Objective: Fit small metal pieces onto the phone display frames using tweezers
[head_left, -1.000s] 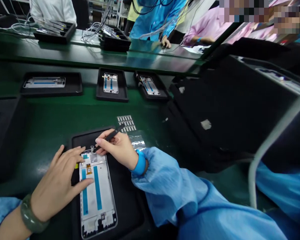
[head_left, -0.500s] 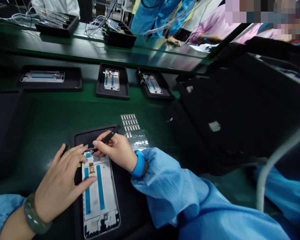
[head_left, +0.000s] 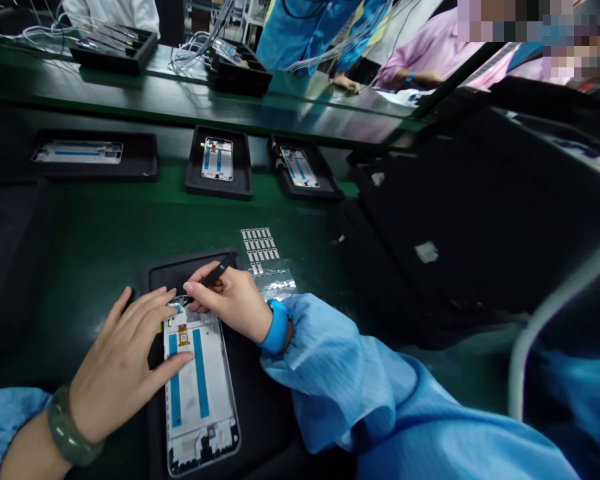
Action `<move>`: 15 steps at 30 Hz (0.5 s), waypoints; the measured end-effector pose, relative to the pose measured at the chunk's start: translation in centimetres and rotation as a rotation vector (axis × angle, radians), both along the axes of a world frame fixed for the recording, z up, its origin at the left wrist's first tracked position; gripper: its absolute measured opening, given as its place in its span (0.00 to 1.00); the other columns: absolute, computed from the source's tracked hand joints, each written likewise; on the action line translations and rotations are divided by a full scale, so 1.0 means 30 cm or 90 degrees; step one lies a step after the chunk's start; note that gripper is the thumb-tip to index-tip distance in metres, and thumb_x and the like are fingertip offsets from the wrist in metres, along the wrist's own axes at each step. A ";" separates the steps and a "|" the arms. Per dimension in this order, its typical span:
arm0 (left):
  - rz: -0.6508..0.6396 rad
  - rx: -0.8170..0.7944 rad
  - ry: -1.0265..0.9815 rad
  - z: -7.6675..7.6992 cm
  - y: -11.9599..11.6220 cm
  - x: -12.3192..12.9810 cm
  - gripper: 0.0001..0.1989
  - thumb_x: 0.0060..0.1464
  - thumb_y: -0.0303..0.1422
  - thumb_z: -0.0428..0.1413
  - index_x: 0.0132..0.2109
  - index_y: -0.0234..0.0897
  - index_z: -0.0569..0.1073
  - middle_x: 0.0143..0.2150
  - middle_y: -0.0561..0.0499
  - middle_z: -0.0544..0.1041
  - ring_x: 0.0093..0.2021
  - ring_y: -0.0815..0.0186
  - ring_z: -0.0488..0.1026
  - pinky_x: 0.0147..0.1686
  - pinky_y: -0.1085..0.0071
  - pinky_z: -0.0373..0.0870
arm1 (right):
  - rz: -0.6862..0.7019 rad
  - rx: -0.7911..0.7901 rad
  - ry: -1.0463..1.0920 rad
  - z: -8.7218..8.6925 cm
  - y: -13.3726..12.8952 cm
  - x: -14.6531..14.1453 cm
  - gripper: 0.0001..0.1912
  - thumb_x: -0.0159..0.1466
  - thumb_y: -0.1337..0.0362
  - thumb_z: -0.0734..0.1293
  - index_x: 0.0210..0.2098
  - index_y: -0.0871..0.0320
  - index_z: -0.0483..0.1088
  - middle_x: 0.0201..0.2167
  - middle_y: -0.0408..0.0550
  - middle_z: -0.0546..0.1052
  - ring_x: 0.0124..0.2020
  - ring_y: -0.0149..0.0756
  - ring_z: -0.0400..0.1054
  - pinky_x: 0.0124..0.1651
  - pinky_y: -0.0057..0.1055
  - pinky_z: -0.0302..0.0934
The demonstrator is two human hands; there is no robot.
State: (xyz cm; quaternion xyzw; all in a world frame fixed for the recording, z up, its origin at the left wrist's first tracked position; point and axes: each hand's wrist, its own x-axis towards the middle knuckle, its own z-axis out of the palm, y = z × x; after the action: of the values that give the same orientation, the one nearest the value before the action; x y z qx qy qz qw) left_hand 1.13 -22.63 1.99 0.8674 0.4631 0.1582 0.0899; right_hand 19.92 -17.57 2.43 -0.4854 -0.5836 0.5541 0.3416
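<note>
- Left hand (head_left: 130, 353): fingers spread and palm down, closed on nothing; the fingertips rest at the upper left edge of the phone frame, and the thumb reaches across its face.
- Right hand (head_left: 233, 300): thumb and fingers pinched around a slim black tool (head_left: 219, 269). The tool slants down past the fingertips to the frame's top end; whether its tip holds a part is too small to tell.
- Phone frame (head_left: 213, 393): below the right fingertips and partly under the left fingers and thumb, lying flat with its top end between the two hands. Two blue strips (head_left: 200, 373) run along it, one passing beneath the left thumb; an orange flex part (head_left: 183, 335) lies just above that thumb.
- Black tray (head_left: 180, 272): beneath both hands, bearing the frame; its upper rim lies beyond the fingertips of both.
- Small pale tabs (head_left: 259, 245): set out in rows beyond the right fingers, apart from them.
- Clear film (head_left: 280, 283): just beside the right hand, on the side away from the left fingers, below the tabs.
- Three farther trays (head_left: 243, 167): well beyond the fingers of both hands, each bearing a pale frame (head_left: 217, 160) with blue strips.
- Stacked black trays (head_left: 480, 220): well to the right of the right fingers.
- Blue wristband (head_left: 276, 327): behind the right fingers, at the wrist.
- Green bangle (head_left: 74, 427): behind the left fingers, at the wrist.
</note>
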 end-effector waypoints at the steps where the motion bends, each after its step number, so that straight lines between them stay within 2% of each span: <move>1: -0.006 0.006 0.004 0.000 0.001 -0.001 0.23 0.51 0.46 0.53 0.52 0.40 0.64 0.56 0.45 0.68 0.57 0.55 0.63 0.59 0.47 0.51 | 0.001 0.011 -0.011 0.001 -0.001 0.000 0.12 0.56 0.56 0.67 0.33 0.58 0.68 0.21 0.41 0.74 0.25 0.32 0.73 0.33 0.28 0.68; 5: -0.032 0.034 0.029 0.004 0.007 -0.005 0.25 0.52 0.45 0.52 0.55 0.42 0.64 0.57 0.45 0.67 0.57 0.54 0.63 0.58 0.47 0.51 | 0.018 0.070 -0.073 0.005 -0.001 0.004 0.11 0.58 0.56 0.65 0.33 0.58 0.69 0.23 0.41 0.75 0.27 0.31 0.73 0.36 0.28 0.67; 10: -0.065 0.070 0.074 0.026 0.014 -0.001 0.23 0.53 0.46 0.51 0.53 0.40 0.67 0.54 0.44 0.70 0.54 0.52 0.65 0.57 0.42 0.49 | 0.053 0.172 -0.180 0.030 0.009 0.001 0.09 0.59 0.58 0.64 0.31 0.57 0.69 0.25 0.42 0.75 0.28 0.30 0.71 0.34 0.26 0.64; 15: -0.082 0.097 0.146 0.058 0.010 0.019 0.21 0.55 0.44 0.48 0.51 0.36 0.69 0.52 0.40 0.71 0.54 0.50 0.66 0.57 0.39 0.45 | 0.085 0.197 -0.218 0.046 0.024 -0.009 0.08 0.58 0.59 0.65 0.32 0.58 0.69 0.25 0.42 0.74 0.27 0.29 0.70 0.32 0.25 0.63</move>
State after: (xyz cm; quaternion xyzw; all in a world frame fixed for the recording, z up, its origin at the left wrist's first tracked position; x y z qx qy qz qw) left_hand 1.70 -22.33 3.74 0.9119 0.4008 0.0863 -0.0197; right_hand 19.64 -16.87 3.81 -0.4745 -0.7417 0.3889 0.2709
